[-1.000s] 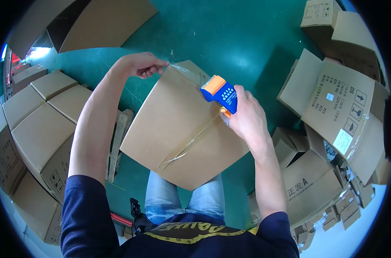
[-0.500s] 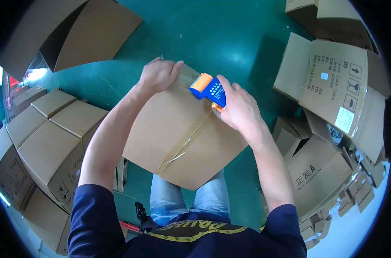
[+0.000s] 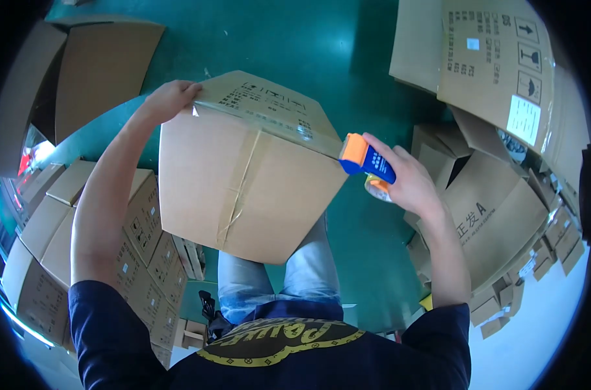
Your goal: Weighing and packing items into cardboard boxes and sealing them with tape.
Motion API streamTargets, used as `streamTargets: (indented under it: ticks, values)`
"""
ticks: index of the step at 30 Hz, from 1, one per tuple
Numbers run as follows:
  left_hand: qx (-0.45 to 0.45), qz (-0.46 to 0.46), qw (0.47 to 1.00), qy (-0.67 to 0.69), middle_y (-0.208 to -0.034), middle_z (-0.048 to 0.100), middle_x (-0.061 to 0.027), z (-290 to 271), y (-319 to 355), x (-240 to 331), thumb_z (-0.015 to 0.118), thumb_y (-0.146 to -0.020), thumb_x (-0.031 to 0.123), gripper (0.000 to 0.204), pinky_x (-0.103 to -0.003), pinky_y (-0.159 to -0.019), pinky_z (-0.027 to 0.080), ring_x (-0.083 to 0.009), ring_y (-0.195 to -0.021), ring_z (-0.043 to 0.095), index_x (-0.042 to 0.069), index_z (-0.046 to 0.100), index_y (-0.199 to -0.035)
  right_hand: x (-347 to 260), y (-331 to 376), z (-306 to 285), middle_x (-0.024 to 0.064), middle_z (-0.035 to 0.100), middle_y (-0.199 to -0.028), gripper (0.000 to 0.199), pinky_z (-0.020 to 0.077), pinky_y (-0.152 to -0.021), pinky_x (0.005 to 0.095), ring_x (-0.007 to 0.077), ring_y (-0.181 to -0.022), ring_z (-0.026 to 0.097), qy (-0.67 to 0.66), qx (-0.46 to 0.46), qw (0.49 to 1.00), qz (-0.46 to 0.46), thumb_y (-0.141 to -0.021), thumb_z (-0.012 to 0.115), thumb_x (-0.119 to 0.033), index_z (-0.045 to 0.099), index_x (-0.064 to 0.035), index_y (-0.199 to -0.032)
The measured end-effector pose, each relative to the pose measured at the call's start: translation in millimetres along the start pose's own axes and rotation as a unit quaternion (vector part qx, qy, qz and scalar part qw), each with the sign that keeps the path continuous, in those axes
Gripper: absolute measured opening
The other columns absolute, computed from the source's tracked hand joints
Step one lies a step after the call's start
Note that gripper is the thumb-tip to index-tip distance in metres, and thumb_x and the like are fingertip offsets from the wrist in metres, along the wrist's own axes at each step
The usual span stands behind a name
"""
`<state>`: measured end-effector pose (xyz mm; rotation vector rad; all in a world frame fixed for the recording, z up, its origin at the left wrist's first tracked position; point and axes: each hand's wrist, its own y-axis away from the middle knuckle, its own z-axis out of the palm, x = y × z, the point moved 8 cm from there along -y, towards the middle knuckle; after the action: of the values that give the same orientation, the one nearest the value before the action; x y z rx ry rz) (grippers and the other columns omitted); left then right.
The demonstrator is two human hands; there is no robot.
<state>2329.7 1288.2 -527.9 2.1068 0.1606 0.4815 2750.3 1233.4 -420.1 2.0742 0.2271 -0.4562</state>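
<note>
A closed brown cardboard box rests on my lap, with clear tape running along its top seam. My left hand grips the box's far left corner. My right hand holds a blue and orange tape dispenser, whose orange head touches the box's right edge. The far face of the box carries printed text.
Green floor lies beyond the box. Flattened and folded cardboard boxes are stacked at the left, the upper left and the right. My jeans-clad legs show under the box.
The box has turned, so its taped seam now runs away from me. My right hand carried the dispenser from the box's far top edge to its right edge. My left hand moved to the left corner.
</note>
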Motion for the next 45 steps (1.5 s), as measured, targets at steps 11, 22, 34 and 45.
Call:
streamTargets:
  ticks: [11,22,34,45]
  values:
    - [-0.014,-0.038,0.999,0.015,-0.117,0.067,-0.0114,3.9,2.5,6.0,0.046,-0.099,0.023,0.038,-0.03,-0.095,0.045,-0.0197,-0.106,0.062,0.005,0.059,-0.13,60.1,11.4,56.9,0.0115,0.052,-0.091,0.083,0.0467,-0.078,0.0397,0.0295,-0.083,0.056,-0.108,-0.01,0.994,-0.008,-0.078,0.073,-0.005,0.036,-0.0306,-0.148]
    - [0.145,-0.026,0.935,0.321,-0.122,0.065,-0.0106,5.8,4.2,-13.3,0.052,-0.1,0.02,0.036,-0.028,-0.101,0.043,-0.0175,-0.114,0.059,0.002,0.058,-0.129,90.8,12.9,82.8,0.0103,0.05,-0.091,0.086,0.0476,-0.079,0.0394,0.0282,-0.083,0.055,-0.096,0.067,0.992,-0.038,-0.076,0.075,-0.004,0.035,-0.0282,-0.148]
    - [0.167,-0.029,0.927,0.335,-0.121,0.064,-0.0148,2.4,-6.2,-44.7,0.047,-0.1,0.014,0.034,-0.03,-0.102,0.043,-0.0216,-0.114,0.06,-0.002,0.058,-0.127,94.4,-3.0,98.0,0.0117,0.049,-0.088,0.095,0.0478,-0.077,0.0402,0.0279,-0.082,0.052,0.039,0.196,0.973,-0.117,-0.071,0.065,0.009,0.032,-0.0325,-0.15]
    - [0.115,-0.029,0.941,0.317,-0.128,0.061,-0.0116,13.5,-11.7,-76.2,0.053,-0.098,0.026,0.038,-0.036,-0.108,0.037,-0.0243,-0.121,0.054,0.002,0.061,-0.126,174.6,-28.5,237.4,0.0102,0.052,-0.104,0.073,0.0458,-0.082,0.0389,0.0253,-0.094,0.055,0.323,-0.032,0.945,-0.033,-0.089,0.055,-0.002,0.031,-0.0324,-0.151]
